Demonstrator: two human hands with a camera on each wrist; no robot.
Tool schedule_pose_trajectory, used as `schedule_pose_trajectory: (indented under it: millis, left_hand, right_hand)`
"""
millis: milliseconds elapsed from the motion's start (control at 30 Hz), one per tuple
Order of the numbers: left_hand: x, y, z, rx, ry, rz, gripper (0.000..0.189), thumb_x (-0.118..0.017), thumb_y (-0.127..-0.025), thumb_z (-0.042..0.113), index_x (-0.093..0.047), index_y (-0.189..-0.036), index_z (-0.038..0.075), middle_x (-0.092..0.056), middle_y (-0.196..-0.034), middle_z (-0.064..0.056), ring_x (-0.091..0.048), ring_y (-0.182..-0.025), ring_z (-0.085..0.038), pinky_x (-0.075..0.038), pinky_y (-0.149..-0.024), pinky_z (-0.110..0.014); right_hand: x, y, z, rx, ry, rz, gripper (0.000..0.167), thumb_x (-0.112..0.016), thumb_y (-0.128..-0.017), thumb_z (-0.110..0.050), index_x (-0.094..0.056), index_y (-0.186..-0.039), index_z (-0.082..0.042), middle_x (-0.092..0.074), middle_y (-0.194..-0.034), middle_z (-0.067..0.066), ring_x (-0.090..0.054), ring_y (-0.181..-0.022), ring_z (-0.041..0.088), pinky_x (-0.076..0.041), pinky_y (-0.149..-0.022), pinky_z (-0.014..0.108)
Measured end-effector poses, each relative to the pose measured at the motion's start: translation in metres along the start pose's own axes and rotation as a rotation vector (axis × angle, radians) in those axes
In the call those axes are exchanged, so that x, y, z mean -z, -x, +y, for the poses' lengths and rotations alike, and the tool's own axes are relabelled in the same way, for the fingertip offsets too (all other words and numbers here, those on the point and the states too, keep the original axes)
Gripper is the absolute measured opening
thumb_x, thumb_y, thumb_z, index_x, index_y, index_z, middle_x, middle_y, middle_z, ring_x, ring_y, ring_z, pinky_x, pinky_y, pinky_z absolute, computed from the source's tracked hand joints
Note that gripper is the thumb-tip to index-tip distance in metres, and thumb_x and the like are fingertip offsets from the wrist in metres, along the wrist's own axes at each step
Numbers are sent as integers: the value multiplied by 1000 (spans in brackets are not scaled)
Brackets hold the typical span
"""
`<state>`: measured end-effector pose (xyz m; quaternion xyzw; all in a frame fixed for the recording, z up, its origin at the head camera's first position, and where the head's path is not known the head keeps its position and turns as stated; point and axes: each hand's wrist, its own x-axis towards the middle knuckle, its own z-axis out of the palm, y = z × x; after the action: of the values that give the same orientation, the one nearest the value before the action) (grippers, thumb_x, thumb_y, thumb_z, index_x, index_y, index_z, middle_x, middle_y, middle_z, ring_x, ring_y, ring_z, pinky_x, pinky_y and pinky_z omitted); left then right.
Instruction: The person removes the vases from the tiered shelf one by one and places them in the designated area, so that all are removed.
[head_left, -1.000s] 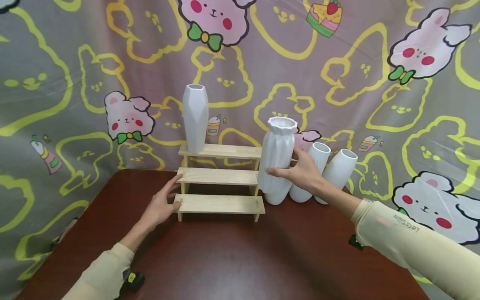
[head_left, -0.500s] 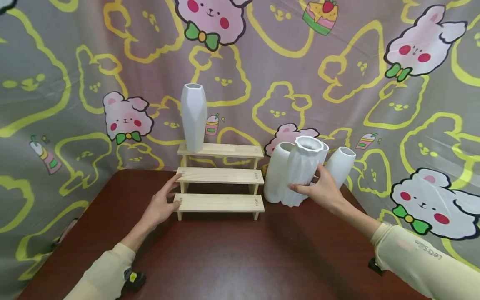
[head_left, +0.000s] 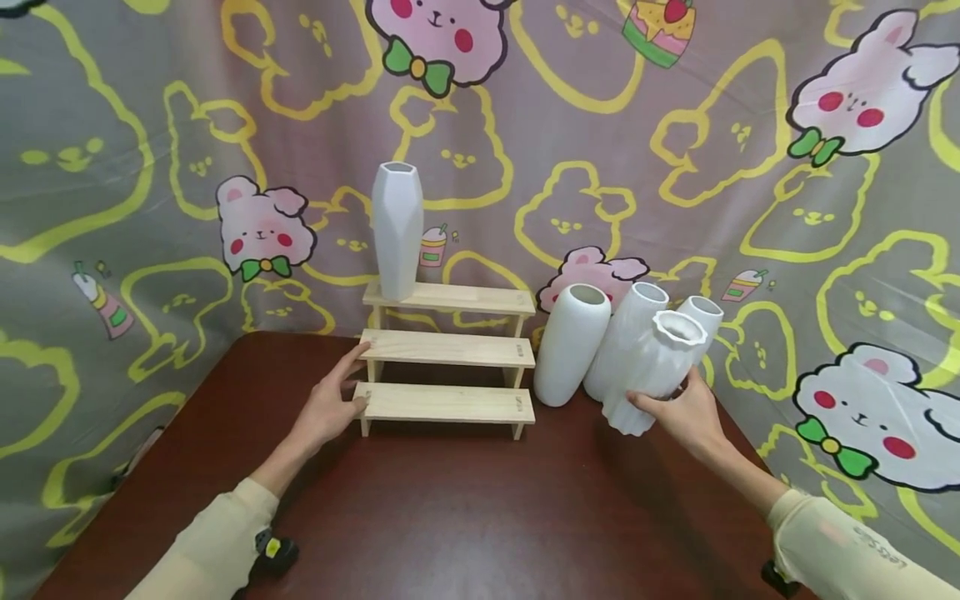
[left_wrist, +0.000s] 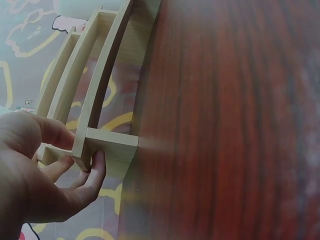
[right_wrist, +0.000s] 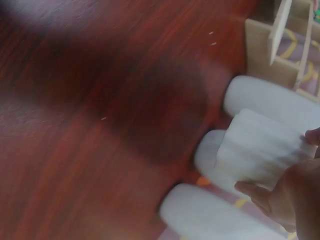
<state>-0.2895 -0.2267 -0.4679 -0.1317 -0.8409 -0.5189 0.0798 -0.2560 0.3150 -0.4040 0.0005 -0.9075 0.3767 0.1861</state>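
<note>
My right hand [head_left: 686, 410] grips a white fluted vase [head_left: 651, 371] with a scalloped rim, its top leaning to the right. In the right wrist view this vase [right_wrist: 260, 150] hangs over the table, close in front of the other vases. My left hand [head_left: 324, 410] holds the left end of a three-step wooden display stand [head_left: 450, 404]. In the left wrist view, fingers [left_wrist: 97, 170] curl around the end of the stand's lowest board. A tall faceted white vase [head_left: 397, 233] stands on the top step, at its left end.
Right of the stand are a smooth white vase [head_left: 572, 346], a textured white vase [head_left: 626, 325] and another white vase [head_left: 703, 310], partly hidden by the held one. A dark red-brown table [head_left: 450, 517] meets a patterned curtain [head_left: 480, 142] behind.
My right hand has carried the fluted vase away from beside the stand, rightward and lower, past the smooth vase and in front of the other vases. My left hand stays on the stand.
</note>
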Motion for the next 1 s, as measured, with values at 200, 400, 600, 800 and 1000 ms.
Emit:
schedule_pose_trajectory:
  millis: [200, 400, 600, 800, 1000]
  left_hand:
    - [1, 2, 0, 17, -1, 3, 92, -59, -86, -14, -30, -161, 31, -42, -154, -21, -44, -130, -51, -48, -66, -37]
    - [-2, 2, -1, 13, 11, 11, 93, -58, -85, -15, -30, -161, 30, -41, -154, -22, -43, -131, -51, -47, -66, -37]
    - [-4, 0, -1, 1, 3, 21, 93, -58, -83, -15, -31, -161, 28, -43, -153, -22, -46, -129, -51, -47, -71, -39]
    - [-2, -1, 0, -3, 1, 27, 92, -59, -84, -15, -31, -161, 28, -43, -152, -23, -46, -129, -52, -47, -72, -39]
    - [-3, 1, -1, 13, 5, 21, 93, -58, -83, -15, -31, -161, 28, -41, -153, -23, -44, -130, -52, -47, -68, -37]
  right_hand:
    - [-4, -2, 27, -23, 29, 45, 86, -88, -79, -44, -39, -137, -3, -60, -117, 19, -60, -101, 32, -49, -76, 39]
    - [-8, -7, 46, -39, 42, 104, 83, -89, -78, -41, -43, -135, -2, -61, -115, 19, -61, -101, 33, -48, -75, 35]
    - [-11, -11, 58, -44, 39, 141, 84, -89, -78, -40, -43, -136, 0, -61, -116, 21, -61, -102, 34, -47, -77, 37]
    - [-16, -16, 60, -64, 30, 171, 85, -90, -76, -40, -44, -137, -1, -61, -118, 21, -60, -104, 36, -45, -80, 43]
    - [-21, -14, 60, -100, 23, 194, 88, -91, -75, -41, -44, -137, 0, -61, -118, 21, -59, -105, 36, -45, -82, 45]
